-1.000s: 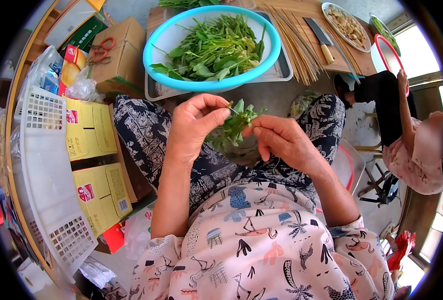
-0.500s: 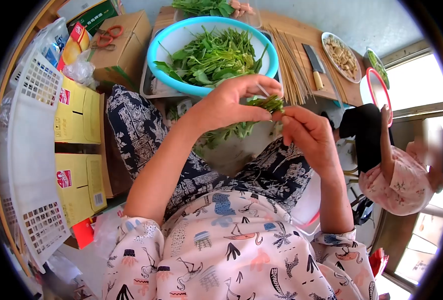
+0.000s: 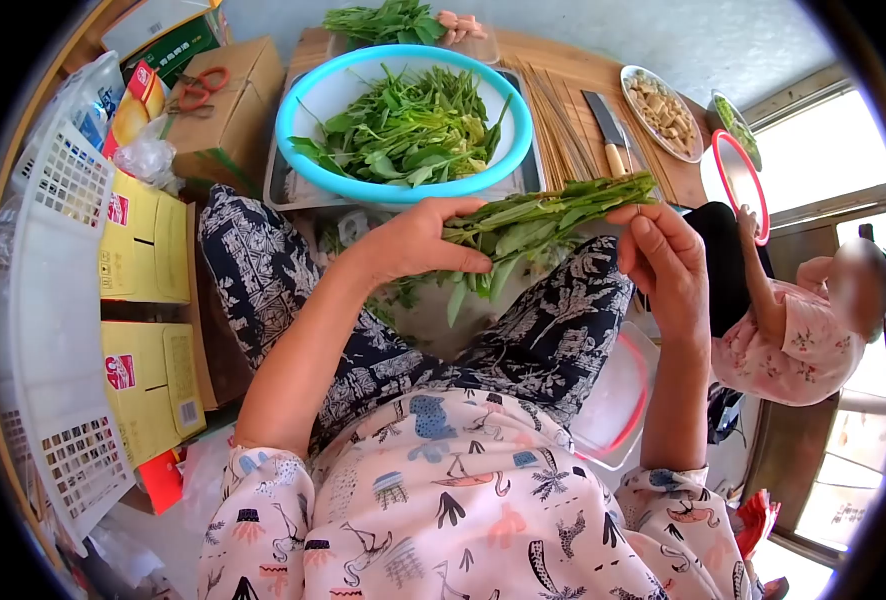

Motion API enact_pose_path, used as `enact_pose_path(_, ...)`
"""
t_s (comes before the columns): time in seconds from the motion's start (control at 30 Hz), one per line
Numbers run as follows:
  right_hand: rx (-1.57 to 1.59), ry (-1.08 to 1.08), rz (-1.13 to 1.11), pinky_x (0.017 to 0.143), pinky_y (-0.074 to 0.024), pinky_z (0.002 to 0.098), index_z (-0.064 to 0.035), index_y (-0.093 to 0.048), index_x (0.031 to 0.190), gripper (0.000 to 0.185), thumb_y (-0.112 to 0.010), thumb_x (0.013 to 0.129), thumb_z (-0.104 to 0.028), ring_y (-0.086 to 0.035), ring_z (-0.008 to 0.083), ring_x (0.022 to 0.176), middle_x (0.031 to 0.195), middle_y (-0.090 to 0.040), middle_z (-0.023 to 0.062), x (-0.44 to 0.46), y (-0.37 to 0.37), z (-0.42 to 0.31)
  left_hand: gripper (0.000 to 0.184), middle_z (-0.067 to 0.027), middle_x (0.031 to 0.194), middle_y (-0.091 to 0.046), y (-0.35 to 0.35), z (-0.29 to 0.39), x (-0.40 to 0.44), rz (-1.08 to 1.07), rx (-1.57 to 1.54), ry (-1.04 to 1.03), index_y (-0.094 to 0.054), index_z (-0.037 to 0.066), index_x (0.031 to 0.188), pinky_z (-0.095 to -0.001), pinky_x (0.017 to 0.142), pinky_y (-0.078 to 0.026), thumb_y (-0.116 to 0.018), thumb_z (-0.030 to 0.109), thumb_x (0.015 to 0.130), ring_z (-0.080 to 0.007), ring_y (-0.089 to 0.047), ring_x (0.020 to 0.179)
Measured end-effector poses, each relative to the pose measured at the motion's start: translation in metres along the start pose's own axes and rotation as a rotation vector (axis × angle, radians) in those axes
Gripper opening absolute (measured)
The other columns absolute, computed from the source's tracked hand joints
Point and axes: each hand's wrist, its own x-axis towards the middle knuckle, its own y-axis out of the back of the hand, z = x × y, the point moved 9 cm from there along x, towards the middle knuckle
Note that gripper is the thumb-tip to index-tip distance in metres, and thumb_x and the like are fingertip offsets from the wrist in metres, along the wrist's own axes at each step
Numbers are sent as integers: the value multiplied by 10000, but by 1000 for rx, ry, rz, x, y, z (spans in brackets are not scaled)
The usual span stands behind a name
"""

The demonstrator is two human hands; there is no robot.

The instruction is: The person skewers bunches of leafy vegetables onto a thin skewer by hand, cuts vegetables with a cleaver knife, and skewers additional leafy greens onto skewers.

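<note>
My left hand [image 3: 419,242] is closed around a bunch of leafy greens [image 3: 538,225], held crosswise above my lap. Its leaves hang down near the left fingers, and the stems point to the right. At the stem end is my right hand [image 3: 667,258], fingers curled and thumb and forefinger pinched at the bunch's lower edge. What lies in that pinch, if anything, is too small to tell. Just beyond the hands, a blue-rimmed basin [image 3: 289,150] holds a heap of loose greens [image 3: 413,125].
On the wooden table [image 3: 553,62] lie thin sticks [image 3: 561,125], a knife [image 3: 605,125] and a plate of beige pieces [image 3: 663,112]. Yellow boxes [image 3: 143,240] and a white crate [image 3: 58,330] stand left. Another person [image 3: 798,335] sits at right beside a red-rimmed container [image 3: 738,175].
The hands have moved apart, my right hand going right. The bunch now stretches out between them, its stems more visible. The view has shifted slightly.
</note>
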Motion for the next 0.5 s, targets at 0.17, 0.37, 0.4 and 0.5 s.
enact_pose_path(0.17, 116, 12, -17, 441, -278, 142, -3, -630, 1041, 213, -466, 970, -120, -358, 9, 488, 684, -567, 9, -5, 1, 22, 631, -87, 1099, -608, 18, 1, -21, 137, 51, 33, -502, -35, 1262, -284, 861, -455, -787, 129, 724, -130, -563, 982)
enact_pose_path(0.37, 237, -155, -43, 432, -272, 151, -18, -623, 1036, 231, -461, 975, -170, -355, 22, 463, 622, -550, 13, -7, 4, 62, 493, -105, 1046, -624, 36, -21, -39, 277, 324, 57, -539, -11, 1201, -287, 765, -482, -730, 93, 758, -127, -580, 851)
enact_pose_path(0.4, 292, -187, -48, 425, -274, 158, -30, -622, 1019, 239, -457, 976, -197, -361, 28, 451, 595, -549, 15, -5, 7, 80, 464, -86, 1051, -614, 36, -22, -42, 264, 327, 100, -536, -2, 1208, -267, 753, -492, -697, 43, 776, -113, -584, 846)
enact_pose_path(0.5, 319, -289, -14, 411, -274, 163, -39, -618, 1009, 229, -460, 974, -202, -362, 33, 426, 586, -551, 12, -3, 13, 125, 382, -59, 1027, -608, 37, -12, -49, 303, 371, 126, -568, 29, 1182, -231, 697, -490, -638, -7, 808, -94, -587, 806)
